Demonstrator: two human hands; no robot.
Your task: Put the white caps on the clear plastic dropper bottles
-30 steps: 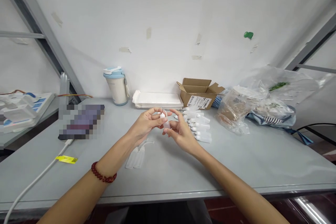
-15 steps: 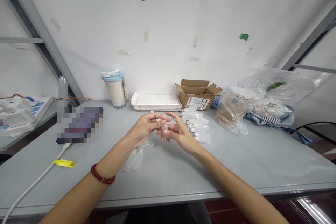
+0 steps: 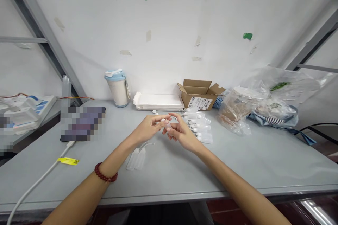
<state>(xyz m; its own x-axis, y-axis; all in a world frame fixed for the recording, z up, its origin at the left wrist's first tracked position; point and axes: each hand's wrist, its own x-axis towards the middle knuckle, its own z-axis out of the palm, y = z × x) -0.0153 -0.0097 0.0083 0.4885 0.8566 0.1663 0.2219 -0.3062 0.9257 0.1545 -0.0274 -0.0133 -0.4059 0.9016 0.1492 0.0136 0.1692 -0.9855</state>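
One wide, flat grey table (image 3: 232, 165) bears the work, which looks more than half done, judging by how many capped bottles lie together; its straight front edge runs well apart from the hands, and grey surface shows across that stretch, giving the forearms room to draw back or swing sideways. A crumpled bundle of clear plastic bags (image 3: 236, 112) limits reach at the right rear, while an open brown cardboard box (image 3: 188, 100) and a low stack of flat white pieces (image 3: 158, 101) bound the space beyond the fingers. The left hand (image 3: 146, 126) pinches with thumb and fingertips, and the right hand (image 3: 183, 135) curls its thumb and fingers in from the other side, both grasping one small translucent plastic bottle (image 3: 168, 125) above the table; whether its cap is seated I cannot tell. Just beyond the right hand, a row of translucent bottles with white caps (image 3: 204, 138), at least four, appears finished. Near the left forearm lie two clear bottles without white caps (image 3: 141, 159), side by side with thin curved strips at their tops, apparently left to do. Smallest are the loose white caps (image 3: 154, 111) beyond the left fingers.
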